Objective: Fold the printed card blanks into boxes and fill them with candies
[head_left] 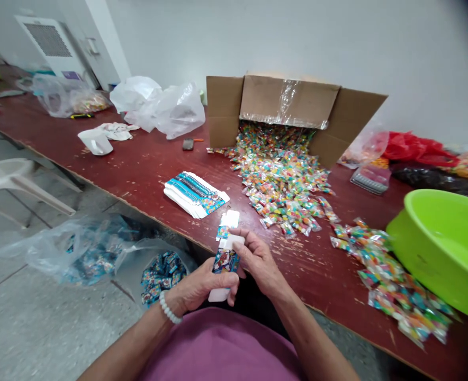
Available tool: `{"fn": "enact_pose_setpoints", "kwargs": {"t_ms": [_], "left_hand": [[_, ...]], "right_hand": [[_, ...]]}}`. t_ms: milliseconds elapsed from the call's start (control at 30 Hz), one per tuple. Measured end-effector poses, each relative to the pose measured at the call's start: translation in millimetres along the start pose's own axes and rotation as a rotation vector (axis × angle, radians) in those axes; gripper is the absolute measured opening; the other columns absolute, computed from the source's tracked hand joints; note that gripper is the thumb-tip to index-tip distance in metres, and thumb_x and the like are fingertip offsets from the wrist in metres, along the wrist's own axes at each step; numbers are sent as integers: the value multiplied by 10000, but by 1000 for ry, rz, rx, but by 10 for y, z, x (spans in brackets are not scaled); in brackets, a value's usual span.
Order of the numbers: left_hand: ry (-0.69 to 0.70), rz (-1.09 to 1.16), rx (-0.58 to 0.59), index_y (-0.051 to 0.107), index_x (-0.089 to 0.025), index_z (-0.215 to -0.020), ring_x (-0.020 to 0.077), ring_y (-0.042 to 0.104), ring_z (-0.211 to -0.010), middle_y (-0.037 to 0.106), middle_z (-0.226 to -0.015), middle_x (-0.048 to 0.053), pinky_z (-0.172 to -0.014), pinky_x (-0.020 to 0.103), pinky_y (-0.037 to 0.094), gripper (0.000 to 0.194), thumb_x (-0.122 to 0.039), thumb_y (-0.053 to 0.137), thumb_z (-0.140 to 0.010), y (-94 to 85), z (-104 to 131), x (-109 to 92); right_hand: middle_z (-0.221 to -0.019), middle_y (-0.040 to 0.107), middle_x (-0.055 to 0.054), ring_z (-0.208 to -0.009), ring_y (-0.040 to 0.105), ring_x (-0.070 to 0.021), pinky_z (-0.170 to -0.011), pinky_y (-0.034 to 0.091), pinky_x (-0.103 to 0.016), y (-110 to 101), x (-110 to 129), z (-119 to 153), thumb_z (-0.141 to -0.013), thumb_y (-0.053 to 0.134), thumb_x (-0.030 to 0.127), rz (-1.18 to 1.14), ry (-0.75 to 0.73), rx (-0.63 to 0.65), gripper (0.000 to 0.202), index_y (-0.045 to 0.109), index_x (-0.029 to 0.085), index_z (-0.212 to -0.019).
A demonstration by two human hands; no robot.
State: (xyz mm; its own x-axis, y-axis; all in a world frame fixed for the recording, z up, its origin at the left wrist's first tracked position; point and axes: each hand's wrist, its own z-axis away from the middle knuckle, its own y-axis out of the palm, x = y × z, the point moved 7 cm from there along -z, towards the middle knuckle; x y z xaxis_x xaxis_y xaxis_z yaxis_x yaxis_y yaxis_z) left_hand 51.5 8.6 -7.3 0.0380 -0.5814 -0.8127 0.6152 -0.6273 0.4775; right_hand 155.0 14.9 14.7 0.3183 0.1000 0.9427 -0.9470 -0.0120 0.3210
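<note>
Just past the table's front edge, a small printed candy box (226,260) with white end flaps is held between both hands. My left hand (214,280) wraps round its lower part, thumb across the front. At its upper flap my right hand (258,259) pinches with thumb and fingers. Another small carton blank (229,219) lies on the table right behind it. A fanned stack of flat blue and white carton blanks (194,194) rests to the left. Wrapped candies (285,180) spill in a heap from a tipped cardboard box (289,100) beyond my hands.
A green basin (436,248) stands at the right beside more wrapped candies (393,280). Clear bags (170,108), a white scoop-like container (95,142) and a cloth (118,130) lie along the left. On the floor, a plastic bag (83,254) contains blue boxes. A white stool (11,174) is at the left.
</note>
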Motion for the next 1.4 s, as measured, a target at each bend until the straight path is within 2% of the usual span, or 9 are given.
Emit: {"fn": "enact_pose_setpoints", "kwargs": {"t_ms": [133,300,500,633,833,1067,1267,1333,1400], "left_hand": [[74,-60,-42,650,-131,-894,138,617,-548,655,-688,27,-576,250,502,503,-531,832,-651,6,-43,-64],[179,-118,-121,641,-128,-758,149,591,-522,617,-647,27,-529,269,491,500,-614,751,-721,-42,-65,-102],[179,-231,-134,650,-148,-829,168,599,-671,651,-695,39,-674,285,481,563,-707,658,-759,-16,-49,-144],[81,-359,-118,639,-150,-828,163,559,-691,627,-706,31,-697,286,447,605,-749,560,-801,-19,0,-110],[92,-657,-103,626,-175,-681,156,486,-723,584,-708,15,-714,260,400,590,-730,509,-843,-23,43,-210],[37,-470,-75,598,-179,-739,154,547,-692,577,-644,5,-745,265,431,525,-658,470,-912,-36,-2,-109],[-87,-483,95,594,-170,-727,112,462,-565,590,-650,1,-548,230,363,405,-557,624,-844,142,18,-30],[-44,-472,58,570,-168,-705,96,442,-535,549,-613,-24,-518,214,367,317,-444,688,-805,138,-8,-84],[23,-463,-85,583,-166,-739,99,463,-545,529,-624,-34,-498,205,403,260,-386,718,-774,51,-35,-161]], "right_hand": [[-904,631,-1,-502,543,-86,-418,450,-198,39,13,17,-881,659,473,-13,-3,1,510,478,279,-1316],[-1280,538,-70,-950,612,-188,-786,564,-342,-85,162,59,-836,700,306,280,-230,-158,558,465,314,-1341],[-1266,467,-92,-1062,539,-243,-913,493,-413,8,452,238,-842,665,214,902,-613,-209,251,656,252,-1090],[-1212,500,-112,-1002,523,-268,-850,478,-416,73,512,289,-828,685,240,1153,-618,-231,253,672,236,-1082],[-1017,608,-52,-884,585,-213,-734,478,-315,74,436,218,-824,655,159,1015,-455,37,226,586,240,-1023],[-772,618,24,-634,544,-137,-579,371,-248,30,467,218,-831,621,104,894,-358,175,166,561,234,-914],[-733,617,43,-642,570,-141,-561,399,-230,-8,313,151,-808,708,180,616,-106,358,244,536,234,-972],[-753,622,36,-645,576,-140,-567,427,-234,-29,273,122,-819,718,228,480,-70,331,248,544,232,-996],[-805,633,19,-651,570,-139,-594,448,-252,-94,304,86,-813,731,253,492,-157,163,294,576,232,-1062]]}}
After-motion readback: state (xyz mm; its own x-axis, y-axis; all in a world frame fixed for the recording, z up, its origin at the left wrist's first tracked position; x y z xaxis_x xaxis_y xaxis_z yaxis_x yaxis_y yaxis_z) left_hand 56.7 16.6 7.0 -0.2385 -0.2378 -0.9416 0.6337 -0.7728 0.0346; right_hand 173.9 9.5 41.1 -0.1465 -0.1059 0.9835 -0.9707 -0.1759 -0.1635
